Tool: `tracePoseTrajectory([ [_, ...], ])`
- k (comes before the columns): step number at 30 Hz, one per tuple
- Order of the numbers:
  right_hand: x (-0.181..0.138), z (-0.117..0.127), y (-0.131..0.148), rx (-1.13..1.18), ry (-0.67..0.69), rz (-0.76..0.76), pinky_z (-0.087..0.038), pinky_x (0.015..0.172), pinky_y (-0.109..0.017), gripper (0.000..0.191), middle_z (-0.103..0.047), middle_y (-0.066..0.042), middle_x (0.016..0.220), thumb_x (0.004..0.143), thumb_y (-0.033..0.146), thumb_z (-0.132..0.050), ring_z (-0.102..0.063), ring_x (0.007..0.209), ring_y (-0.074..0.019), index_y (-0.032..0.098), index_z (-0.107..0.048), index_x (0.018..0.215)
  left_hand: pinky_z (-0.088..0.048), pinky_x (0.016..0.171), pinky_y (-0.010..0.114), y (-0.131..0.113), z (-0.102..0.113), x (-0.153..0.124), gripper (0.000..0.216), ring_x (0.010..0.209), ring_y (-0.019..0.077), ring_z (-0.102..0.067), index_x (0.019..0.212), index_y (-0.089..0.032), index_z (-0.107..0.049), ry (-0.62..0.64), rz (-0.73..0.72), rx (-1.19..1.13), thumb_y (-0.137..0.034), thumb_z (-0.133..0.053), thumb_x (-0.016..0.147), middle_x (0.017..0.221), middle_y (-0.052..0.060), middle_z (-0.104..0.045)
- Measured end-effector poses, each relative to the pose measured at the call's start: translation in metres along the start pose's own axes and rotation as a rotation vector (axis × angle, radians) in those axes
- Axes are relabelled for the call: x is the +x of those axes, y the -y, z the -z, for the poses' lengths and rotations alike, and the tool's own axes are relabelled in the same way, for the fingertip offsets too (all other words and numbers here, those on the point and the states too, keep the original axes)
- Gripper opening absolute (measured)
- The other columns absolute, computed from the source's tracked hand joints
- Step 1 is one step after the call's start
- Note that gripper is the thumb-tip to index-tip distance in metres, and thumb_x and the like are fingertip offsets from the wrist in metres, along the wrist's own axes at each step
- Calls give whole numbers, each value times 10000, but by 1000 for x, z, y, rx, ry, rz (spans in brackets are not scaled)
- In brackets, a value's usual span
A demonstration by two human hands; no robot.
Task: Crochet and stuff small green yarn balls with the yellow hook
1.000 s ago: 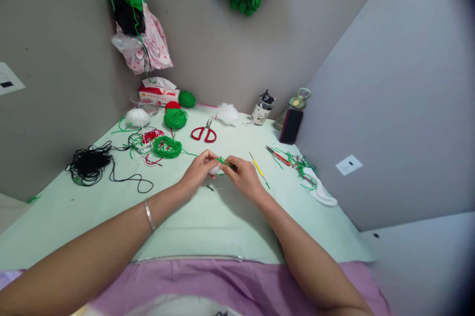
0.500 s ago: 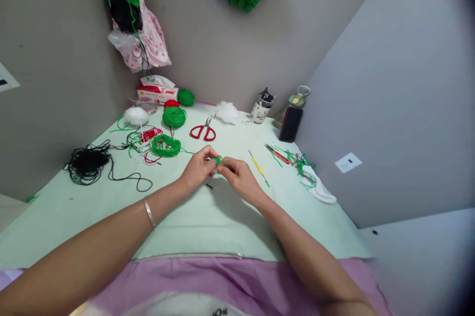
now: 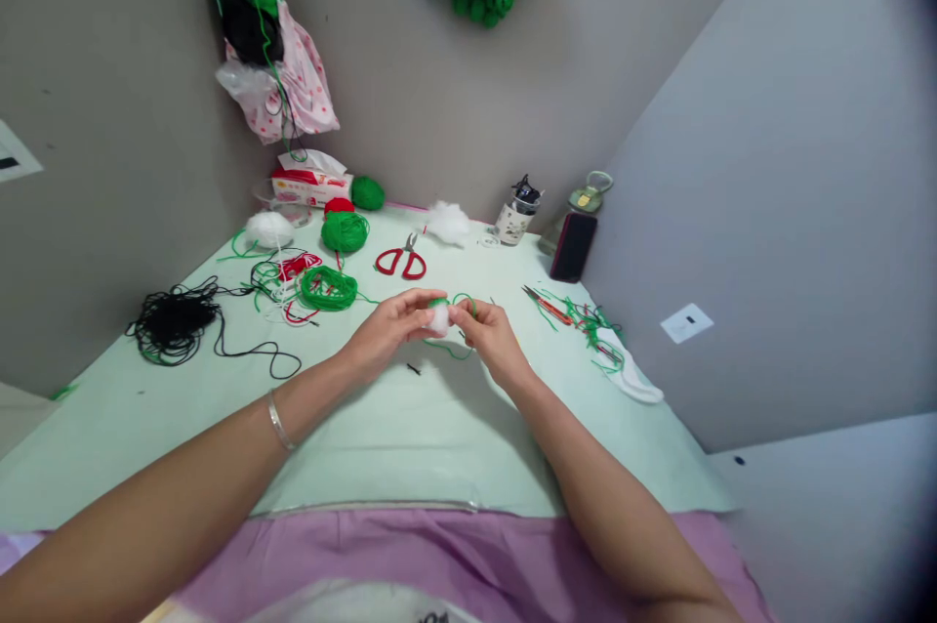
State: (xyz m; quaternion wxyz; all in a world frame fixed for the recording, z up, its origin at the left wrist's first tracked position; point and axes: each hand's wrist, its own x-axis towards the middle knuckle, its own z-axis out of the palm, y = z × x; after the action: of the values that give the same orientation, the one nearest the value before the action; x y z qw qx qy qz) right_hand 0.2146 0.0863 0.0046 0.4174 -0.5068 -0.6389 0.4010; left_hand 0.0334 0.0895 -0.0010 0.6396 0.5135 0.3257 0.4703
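- Both forearms enter from the lower corners and angle inward over the worktop (image 3: 381, 447), so that the two hands meet near its middle.
- The left arm (image 3: 212, 477) stretches long and nearly straight, with a silver bracelet (image 3: 277, 420) at the wrist.
- The left hand (image 3: 395, 322) points to the right with its back partly turned up; its fingers reach over the top and its thumb comes in from the near side.
- Between that thumb and those fingers it has hold of a small green piece (image 3: 437, 302) with white stuffing (image 3: 438, 319) bulging out below the green; the opening is only as wide as this bundle.
- The right arm (image 3: 592, 486) bends more steeply, its forearm rising up and to the left.
- The right hand (image 3: 490, 335) has its fingers curled, thumb and forefinger drawn together in a narrow pinch on the right edge of the stuffing.
- A green strand (image 3: 452, 352) droops below the hands, and green yarn also loops up by the right fingertips; I cannot tell how it passes through the fingers.
- The bundle sits just above the worktop, nearer than the red-handled scissors (image 3: 408, 250) and to the right of the green yarn coil (image 3: 344, 292).
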Motion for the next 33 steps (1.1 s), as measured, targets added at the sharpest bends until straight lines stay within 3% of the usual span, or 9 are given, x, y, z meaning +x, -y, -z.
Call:
tracePoseTrajectory([
  [8,-10,-16,4,-170,-7,56,-257,582,-280,377,-373,53,578,916,482,-534,-316,584,-126,230,-455,647,-556,648,281,25,4,9,197,597,118,-623,959,-173,-656,-124,-39,122,-257,-777,828,767,-37,-653],
  [13,-17,-25,8,-287,32,98,-269,606,-287,252,-431,58,555,917,338,-566,-341,562,-129,224,-579,693,-609,744,362,34,8,14,280,871,186,-691,1190,-147,-656,-173,-40,200,-342,-654,990,1103,75,-700],
  [15,-14,-20,9,-303,27,114,-292,614,-287,259,-465,49,577,922,339,-576,-370,572,-134,223,-599,691,-596,720,337,32,7,13,243,800,164,-681,1156,-160,-639,-193,-65,199,-310,-671,968,1040,45,-688],
  [18,-9,-6,12,-308,-54,164,-368,706,-303,242,-609,-10,770,892,373,-646,-498,723,-169,224,-623,703,-550,658,283,26,4,9,170,645,119,-619,984,-198,-571,-199,-114,183,-239,-694,875,843,-40,-607],
  [22,-10,5,19,-108,-61,252,-453,895,-365,287,-702,-76,1143,865,448,-712,-603,1042,-236,234,-629,693,-521,684,280,19,2,7,210,689,131,-596,875,-216,-536,-200,-159,189,-246,-713,766,834,-40,-579],
  [26,-13,5,20,245,141,116,-470,619,-324,424,-708,-51,838,876,627,-647,-601,632,-169,227,-624,736,-484,715,281,17,3,8,225,711,138,-573,861,-225,-528,-242,-184,207,-253,-709,730,835,-34,-578],
  [28,-12,4,18,264,84,67,-375,511,-280,448,-675,-9,757,894,664,-599,-465,473,-105,224,-613,808,-483,735,286,16,3,7,229,733,145,-576,884,-230,-532,-244,-198,210,-268,-702,735,859,-26,-592],
  [31,-6,3,13,146,-20,30,-322,500,-262,434,-682,9,802,917,660,-562,-379,474,-82,229,-614,931,-483,754,291,15,0,4,235,764,152,-581,914,-234,-540,-227,-219,213,-283,-704,753,910,-15,-608],
  [33,-4,1,10,47,46,6,-335,522,-265,454,-648,13,727,894,663,-585,-401,511,-96,212,-636,876,-478,753,290,14,-2,2,228,768,152,-577,922,-231,-547,-211,-226,215,-281,-709,768,916,-14,-609],
])
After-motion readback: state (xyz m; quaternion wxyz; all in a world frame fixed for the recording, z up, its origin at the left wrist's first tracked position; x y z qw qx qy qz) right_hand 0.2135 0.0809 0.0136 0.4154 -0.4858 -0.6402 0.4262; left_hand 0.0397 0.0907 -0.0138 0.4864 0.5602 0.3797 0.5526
